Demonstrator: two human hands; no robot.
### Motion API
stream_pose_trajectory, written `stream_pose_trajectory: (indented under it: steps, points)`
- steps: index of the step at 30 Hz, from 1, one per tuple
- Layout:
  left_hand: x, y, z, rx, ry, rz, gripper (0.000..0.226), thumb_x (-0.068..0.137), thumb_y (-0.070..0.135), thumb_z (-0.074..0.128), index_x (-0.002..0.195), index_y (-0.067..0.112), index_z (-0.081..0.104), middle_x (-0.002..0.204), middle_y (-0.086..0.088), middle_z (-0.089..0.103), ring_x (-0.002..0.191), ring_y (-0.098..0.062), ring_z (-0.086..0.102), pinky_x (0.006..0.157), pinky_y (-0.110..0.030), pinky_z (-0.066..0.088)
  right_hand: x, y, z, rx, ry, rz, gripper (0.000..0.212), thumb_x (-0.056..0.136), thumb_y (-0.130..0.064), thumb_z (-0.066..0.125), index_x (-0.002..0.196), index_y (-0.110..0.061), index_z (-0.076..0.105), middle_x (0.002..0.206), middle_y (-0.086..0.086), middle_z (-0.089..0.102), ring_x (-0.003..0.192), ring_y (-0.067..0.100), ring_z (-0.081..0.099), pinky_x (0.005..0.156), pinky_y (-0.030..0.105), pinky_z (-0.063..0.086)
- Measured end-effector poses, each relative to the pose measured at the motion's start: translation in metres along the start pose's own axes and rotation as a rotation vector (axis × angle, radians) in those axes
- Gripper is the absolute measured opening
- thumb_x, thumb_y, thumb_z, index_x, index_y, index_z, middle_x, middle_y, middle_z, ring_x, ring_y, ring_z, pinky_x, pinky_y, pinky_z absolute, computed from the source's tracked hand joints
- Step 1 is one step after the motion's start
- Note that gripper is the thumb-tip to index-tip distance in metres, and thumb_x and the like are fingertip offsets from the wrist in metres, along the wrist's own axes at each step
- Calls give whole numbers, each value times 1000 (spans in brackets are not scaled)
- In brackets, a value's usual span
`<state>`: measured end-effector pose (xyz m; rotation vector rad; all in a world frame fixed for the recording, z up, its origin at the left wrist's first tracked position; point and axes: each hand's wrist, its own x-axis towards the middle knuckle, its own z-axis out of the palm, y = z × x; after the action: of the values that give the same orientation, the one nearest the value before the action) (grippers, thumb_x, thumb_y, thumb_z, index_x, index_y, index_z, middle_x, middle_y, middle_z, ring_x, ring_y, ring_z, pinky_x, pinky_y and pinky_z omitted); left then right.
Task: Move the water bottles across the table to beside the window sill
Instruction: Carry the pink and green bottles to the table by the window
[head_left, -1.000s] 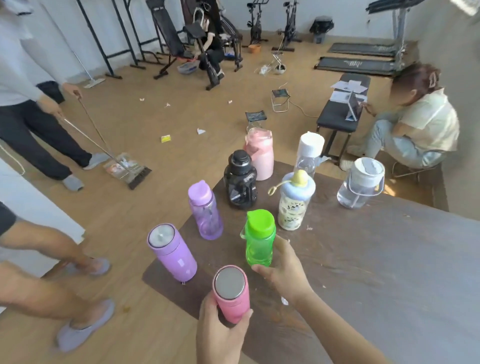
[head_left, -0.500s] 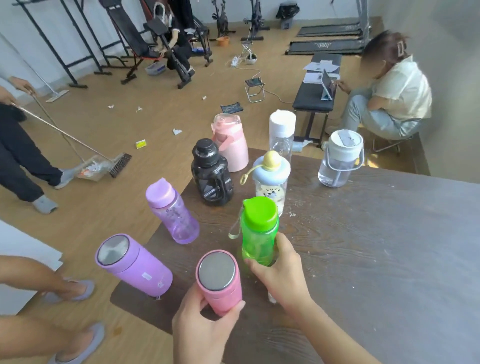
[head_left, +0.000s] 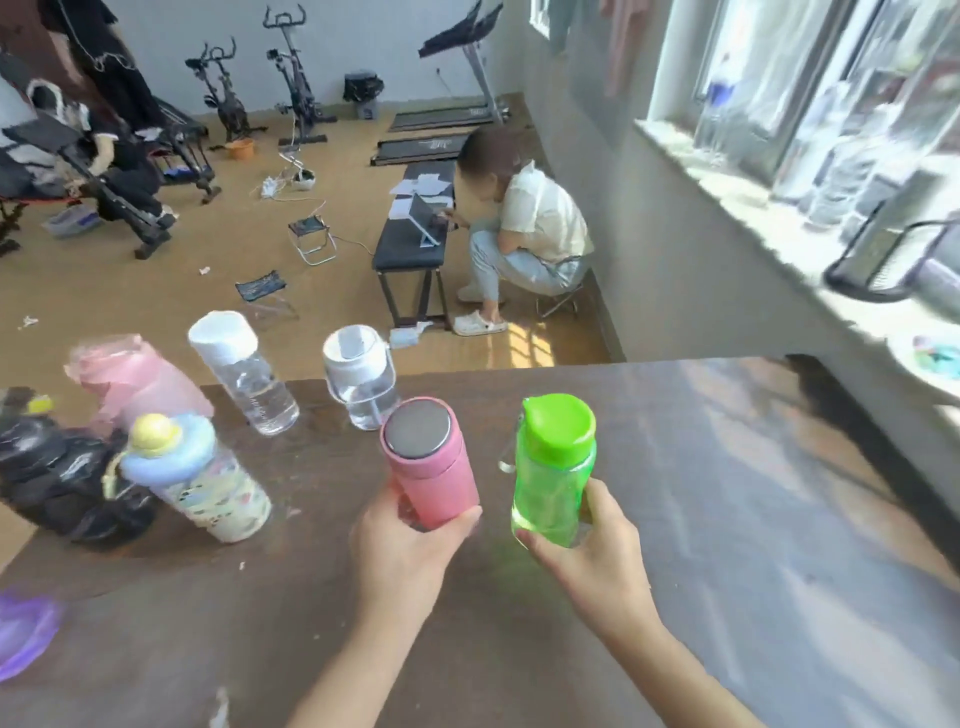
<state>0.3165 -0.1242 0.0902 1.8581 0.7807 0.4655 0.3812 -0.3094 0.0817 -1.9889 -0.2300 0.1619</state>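
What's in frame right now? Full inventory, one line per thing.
pink flask: 1, pink with steel top, held in left hand
green bottle: 1, green, held in right hand
clear bottles: 2, white caps, far table edge
pink jug: 1, pale pink, far left
black jug: 1, black, left edge
kids' bottle: 1, blue lid with yellow knob, left
purple bottle: 1, lid only showing, bottom left
table: 1, dark brown
window sill: 1, white, right
seated person: 1, beyond the table
left hand: grip closed on flask
right hand: grip closed on green bottle
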Motion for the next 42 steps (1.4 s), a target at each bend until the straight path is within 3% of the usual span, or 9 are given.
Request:
stream_pose_trajectory:
  steps: [6, 11, 14, 18, 21, 25, 29, 35, 42]
  points:
    - [21, 72, 173, -114, -247, 51, 45, 66, -3, 94, 89, 24, 67, 78, 11, 74, 56, 15, 67, 55, -6, 50, 28, 72, -124, -55, 191, 105, 41, 75, -22, 90, 86, -41, 55, 91, -19, 69, 87, -24, 58, 68, 7, 46]
    - [28, 123, 300, -107, -361, 135, 45, 60, 15, 98, 84, 36, 65, 78, 17, 73, 60, 17, 65, 63, -15, 54, 59, 120, -200, -39, 301, 135, 41, 76, -12, 90, 87, -35, 58, 88, -18, 70, 82, -18, 62, 66, 5, 46]
    - [29, 148, 365, -125, -444, 154, 41, 58, 11, 95, 90, 21, 72, 75, 9, 74, 54, 8, 64, 55, -11, 51, 83, 140, -232, -25, 393, 115, 42, 73, -4, 89, 79, -32, 58, 81, -10, 73, 72, -2, 65, 60, 12, 47]
    - [36, 164, 434, -124, -499, 169, 53, 56, 11, 92, 106, 9, 74, 93, -10, 82, 69, -9, 71, 68, -32, 62, 103, 161, -256, -15, 489, 135, 45, 72, -17, 92, 82, -41, 56, 81, -18, 69, 84, 1, 66, 65, 23, 47]
    - [40, 170, 475, -171, -546, 116, 60, 62, -11, 93, 115, 3, 68, 91, -14, 75, 52, 8, 65, 55, -13, 53, 115, 170, -269, -31, 499, 131, 53, 69, -24, 93, 87, -56, 55, 83, -25, 68, 82, -1, 67, 70, 21, 49]
    - [46, 177, 506, -159, -547, 87, 55, 54, 10, 97, 100, 21, 69, 86, -6, 77, 49, 12, 64, 55, -14, 54, 122, 170, -282, -34, 487, 125, 56, 72, -21, 91, 89, -62, 56, 90, -35, 69, 82, -4, 67, 66, 24, 51]
    - [53, 178, 518, -61, -591, 121, 49, 69, 7, 95, 113, 12, 74, 93, -4, 78, 50, 21, 59, 61, -10, 51, 126, 175, -285, 13, 461, 188, 37, 76, -18, 89, 75, -37, 57, 90, -52, 61, 76, -21, 60, 64, 14, 44]
    - [48, 183, 517, -40, -605, 117, 52, 74, 0, 91, 122, 1, 72, 101, -15, 79, 56, 8, 60, 53, -1, 44, 124, 182, -282, 42, 459, 250, 37, 76, -26, 89, 82, -42, 56, 86, -17, 68, 81, -1, 63, 76, 34, 48]
    - [48, 172, 499, -153, -624, 37, 96, 60, 9, 100, 147, 8, 57, 143, -16, 69, 133, -30, 66, 115, -41, 53, 117, 188, -273, -14, 477, 272, 59, 76, -17, 93, 126, -29, 63, 114, -7, 71, 111, 21, 68, 90, 35, 50]
